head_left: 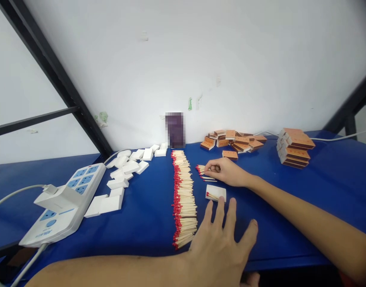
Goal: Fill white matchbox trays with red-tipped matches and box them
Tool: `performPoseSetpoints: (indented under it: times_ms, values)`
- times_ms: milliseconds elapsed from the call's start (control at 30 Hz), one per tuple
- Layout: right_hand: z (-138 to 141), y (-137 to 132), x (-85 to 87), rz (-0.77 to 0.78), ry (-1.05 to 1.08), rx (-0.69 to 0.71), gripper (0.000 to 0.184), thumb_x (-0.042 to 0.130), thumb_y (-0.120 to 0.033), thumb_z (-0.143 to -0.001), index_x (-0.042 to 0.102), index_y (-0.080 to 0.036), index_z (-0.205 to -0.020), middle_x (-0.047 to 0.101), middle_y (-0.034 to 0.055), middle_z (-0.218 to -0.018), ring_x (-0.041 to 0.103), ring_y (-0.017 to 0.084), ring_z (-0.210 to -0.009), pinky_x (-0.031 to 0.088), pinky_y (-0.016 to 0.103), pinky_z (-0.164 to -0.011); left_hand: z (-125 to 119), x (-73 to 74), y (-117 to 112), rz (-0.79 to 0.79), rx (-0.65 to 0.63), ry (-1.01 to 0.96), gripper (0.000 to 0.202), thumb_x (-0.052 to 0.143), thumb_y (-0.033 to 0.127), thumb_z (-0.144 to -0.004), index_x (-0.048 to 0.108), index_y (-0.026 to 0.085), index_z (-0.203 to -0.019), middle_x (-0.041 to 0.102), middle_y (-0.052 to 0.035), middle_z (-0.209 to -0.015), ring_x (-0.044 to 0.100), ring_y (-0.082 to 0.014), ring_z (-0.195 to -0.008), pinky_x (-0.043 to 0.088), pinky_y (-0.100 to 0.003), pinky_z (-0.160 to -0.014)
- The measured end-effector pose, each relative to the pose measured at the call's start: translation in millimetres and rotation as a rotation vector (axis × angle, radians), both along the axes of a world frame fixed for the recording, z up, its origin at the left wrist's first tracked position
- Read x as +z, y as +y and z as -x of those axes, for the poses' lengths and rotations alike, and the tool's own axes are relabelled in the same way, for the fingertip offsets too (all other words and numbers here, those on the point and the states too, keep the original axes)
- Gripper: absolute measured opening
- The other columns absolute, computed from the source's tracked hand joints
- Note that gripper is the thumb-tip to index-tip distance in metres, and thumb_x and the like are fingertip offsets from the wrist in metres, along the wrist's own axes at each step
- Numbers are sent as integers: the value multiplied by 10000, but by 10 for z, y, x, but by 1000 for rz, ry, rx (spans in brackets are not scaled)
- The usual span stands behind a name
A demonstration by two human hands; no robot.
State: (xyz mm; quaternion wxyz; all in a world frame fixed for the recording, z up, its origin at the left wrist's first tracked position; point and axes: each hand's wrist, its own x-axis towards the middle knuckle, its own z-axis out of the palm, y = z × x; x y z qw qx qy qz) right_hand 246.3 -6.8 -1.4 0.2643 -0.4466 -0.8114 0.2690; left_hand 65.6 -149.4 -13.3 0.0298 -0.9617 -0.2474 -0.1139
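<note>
My left hand (223, 243) lies flat and open on the blue table (147, 215), its fingertips just short of a small white inner matchbox tray (215, 193) that holds a few red-tipped matches. My right hand (225, 170) rests farther back, fingers pinched on a small bunch of loose matches (201, 170) lying on the table. A long row of red-tipped matches (183, 195) runs front to back just left of both hands.
Several white empty trays (120, 183) lie scattered at the left beside a white power strip (63, 201) with a plug in it. Orange matchbox sleeves (233, 141) are heaped at the back, and a neat stack (295, 147) stands at the right. A black metal frame (60, 83) slants along the wall.
</note>
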Motion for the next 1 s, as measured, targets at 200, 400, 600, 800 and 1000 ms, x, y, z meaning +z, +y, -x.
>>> performPoseSetpoints:
  times_ms: [200,400,600,800,1000]
  values:
    - [-13,-21,-13,-66,-63,-4,255,588,-400,-895,692,-174,-835,518,-37,-569,420,111,-531,311,249,-541,0,1,26,2,-38,13,840,504,553,-885,200,160,-1562,293,-298,-1561,351,-494,-1400,386,-617,-1039]
    - [-23,-52,-8,-114,-162,-22,223,558,-370,-926,651,-185,-843,525,-36,-615,422,107,-550,291,245,-557,11,21,31,-22,-89,1,761,498,507,-904,252,163,-1537,317,-298,-1546,369,-477,-1395,362,-615,-1068]
    - [-30,-59,10,-125,-179,-16,182,545,-344,-940,617,-190,-876,535,-44,-622,434,104,-541,285,247,-561,4,10,23,-13,-27,-5,783,505,551,-886,257,200,-1540,344,-257,-1543,363,-506,-1382,327,-684,-1058]
    - [-39,-39,7,-167,-172,20,204,547,-339,-944,601,-182,-826,554,-23,-647,452,113,-569,308,257,-583,3,0,14,-40,-51,6,756,477,530,-901,260,180,-1535,396,-276,-1499,396,-484,-1368,365,-646,-1046]
    - [-47,-25,-24,-231,-227,38,196,494,-309,-982,568,-186,-849,588,18,-804,484,135,-679,339,268,-643,6,50,9,-41,-59,41,726,456,515,-919,267,166,-1527,385,-300,-1500,419,-472,-1360,353,-640,-1054]
